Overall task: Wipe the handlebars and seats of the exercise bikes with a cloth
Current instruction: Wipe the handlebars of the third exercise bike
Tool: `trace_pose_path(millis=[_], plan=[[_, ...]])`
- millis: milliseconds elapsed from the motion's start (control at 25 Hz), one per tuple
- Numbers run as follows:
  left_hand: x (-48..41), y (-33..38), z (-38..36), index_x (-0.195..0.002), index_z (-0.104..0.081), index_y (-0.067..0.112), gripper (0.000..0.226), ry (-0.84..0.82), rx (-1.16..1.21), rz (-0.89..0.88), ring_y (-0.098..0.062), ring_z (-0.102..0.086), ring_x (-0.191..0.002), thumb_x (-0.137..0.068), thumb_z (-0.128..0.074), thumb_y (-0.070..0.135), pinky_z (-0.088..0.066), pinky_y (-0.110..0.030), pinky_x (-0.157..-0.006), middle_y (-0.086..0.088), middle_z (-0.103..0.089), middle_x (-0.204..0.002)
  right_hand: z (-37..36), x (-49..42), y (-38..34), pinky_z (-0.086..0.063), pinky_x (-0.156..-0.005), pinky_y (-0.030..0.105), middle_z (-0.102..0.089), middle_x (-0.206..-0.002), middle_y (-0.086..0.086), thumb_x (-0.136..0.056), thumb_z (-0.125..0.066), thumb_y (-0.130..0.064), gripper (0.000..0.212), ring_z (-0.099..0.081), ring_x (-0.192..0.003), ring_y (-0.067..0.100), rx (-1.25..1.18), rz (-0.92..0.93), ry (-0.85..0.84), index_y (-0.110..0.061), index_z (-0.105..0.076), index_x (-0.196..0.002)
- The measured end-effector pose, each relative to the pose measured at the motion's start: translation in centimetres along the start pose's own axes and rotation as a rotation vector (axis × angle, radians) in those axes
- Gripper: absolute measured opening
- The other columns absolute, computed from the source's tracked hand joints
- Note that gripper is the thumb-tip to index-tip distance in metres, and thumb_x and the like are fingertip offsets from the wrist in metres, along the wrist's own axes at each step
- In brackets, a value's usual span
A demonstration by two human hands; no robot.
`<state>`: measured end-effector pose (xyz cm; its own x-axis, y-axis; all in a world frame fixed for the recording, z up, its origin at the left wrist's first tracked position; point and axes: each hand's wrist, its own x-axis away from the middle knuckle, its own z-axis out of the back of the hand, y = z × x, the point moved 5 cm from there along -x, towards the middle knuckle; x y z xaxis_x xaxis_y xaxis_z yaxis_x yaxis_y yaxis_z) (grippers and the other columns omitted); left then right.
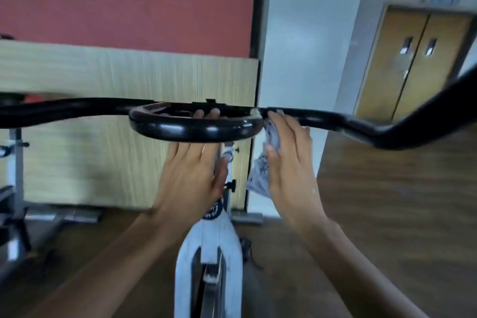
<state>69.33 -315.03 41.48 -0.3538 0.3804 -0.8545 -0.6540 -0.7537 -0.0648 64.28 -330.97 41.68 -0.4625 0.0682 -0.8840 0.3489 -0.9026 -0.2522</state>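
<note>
Fingertips (pixel 214 112) of a person's left hand (pixel 191 173) show above the front bar of the central loop of the black handlebars (pixel 193 130). The fingers pass under that bar and hook up round it, with the thumb stretched out to the side below. The right hand (pixel 291 162) has its fingers nearly straight, pressing a pale patterned cloth (pixel 259 175) against the handlebars just right of the loop. Its thumb pins the cloth to the palm, and the loose end hangs below the bar. Both forearms reach up from the lower edge of the view, either side of the white frame of the exercise bike (pixel 209 240). Beyond stand a light wood panel (pixel 129 80) under a red wall (pixel 129 0), part of a second machine (pixel 15 162) at far left, and brown double doors (pixel 413 64) at right, over a wooden floor (pixel 387 201).
</note>
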Motion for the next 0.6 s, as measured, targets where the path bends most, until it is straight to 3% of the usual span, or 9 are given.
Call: trace_pose_path(millis=[160,280,360,480,600], plan=[[3.7,-0.9,5.4,-0.144,-0.044,0.013,0.052,-0.402,0.179,0.249,-0.030,-0.042,-0.134,-0.095,-0.053,0.025,-0.035,-0.042,-0.111,-0.009,-0.048,-0.144,3.6,4.0,-3.7,-0.033,-0.112,0.059,-0.035,-0.142,-0.002,-0.104,-0.040,-0.008,0.043,-0.034,-0.135,0.015,-0.075,-0.295,-0.239,-0.010,-0.036,-0.147],[4.7,-0.9,11.9,-0.139,-0.050,0.016,0.050,-0.668,0.277,0.372,-0.026,-0.046,-0.132,-0.093,-0.044,0.035,-0.043,-0.045,-0.107,-0.003,-0.047,-0.145,7.5,6.1,-8.4,-0.036,-0.111,0.058,-0.034,-0.142,-0.007,-0.104,-0.036,-0.019,0.042,-0.033,-0.133,0.008,-0.108,-0.476,-0.398,-0.016,-0.037,-0.145],[3.6,-0.7,16.5,-0.141,-0.049,0.017,0.050,-0.735,0.315,0.386,-0.021,-0.042,-0.136,-0.093,-0.047,0.033,-0.040,-0.045,-0.110,0.000,-0.045,-0.148,10.2,5.8,-12.3,-0.036,-0.112,0.056,-0.033,-0.143,-0.009,-0.103,-0.034,-0.024,0.043,-0.031,-0.132,0.005,-0.107,-0.547,-0.489,-0.019,-0.034,-0.146],[1.8,0.0,22.8,-0.145,-0.046,0.017,0.053,-0.861,0.375,0.385,-0.018,-0.037,-0.141,-0.094,-0.044,0.030,-0.032,-0.041,-0.116,0.000,-0.043,-0.151,14.5,3.7,-18.7,-0.037,-0.114,0.042,-0.034,-0.143,-0.007,-0.103,-0.036,-0.022,0.044,-0.035,-0.133,0.010,-0.131,-0.610,-0.537,-0.021,-0.032,-0.147],[-0.8,1.2,27.7,-0.139,-0.053,0.013,0.046,-0.854,0.440,0.319,-0.018,-0.044,-0.133,-0.096,-0.057,0.027,-0.036,-0.041,-0.112,-0.002,-0.055,-0.141,18.6,1.0,-23.2,-0.033,-0.114,0.029,-0.036,-0.142,-0.007,-0.103,-0.042,-0.013,0.045,-0.036,-0.135,0.010,-0.150,-0.707,-0.540,-0.019,-0.036,-0.148]])
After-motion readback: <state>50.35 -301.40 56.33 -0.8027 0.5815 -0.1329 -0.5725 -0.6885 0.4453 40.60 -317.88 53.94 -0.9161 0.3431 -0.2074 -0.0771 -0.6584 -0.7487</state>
